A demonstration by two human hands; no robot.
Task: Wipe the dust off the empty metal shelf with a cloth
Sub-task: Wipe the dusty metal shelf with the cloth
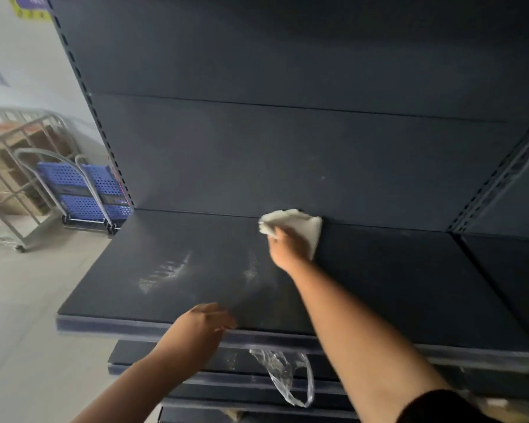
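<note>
A dark metal shelf [394,279] fills the middle of the view, bare on top, with pale dust smears on its left half. At its back edge, against the dark back panel, lies a white cloth [303,225]. My right hand [287,248] presses flat on that cloth, arm stretched across the shelf. My left hand [202,323] rests on the shelf's front lip, fingers apart, holding nothing.
Lower shelves [257,380] step out beneath, with a clear plastic bag [284,377] hanging over one. A folded blue trolley [86,193] and a metal cage cart with cardboard boxes [9,178] stand on the tiled floor at left. Another shelf bay [513,270] adjoins at right.
</note>
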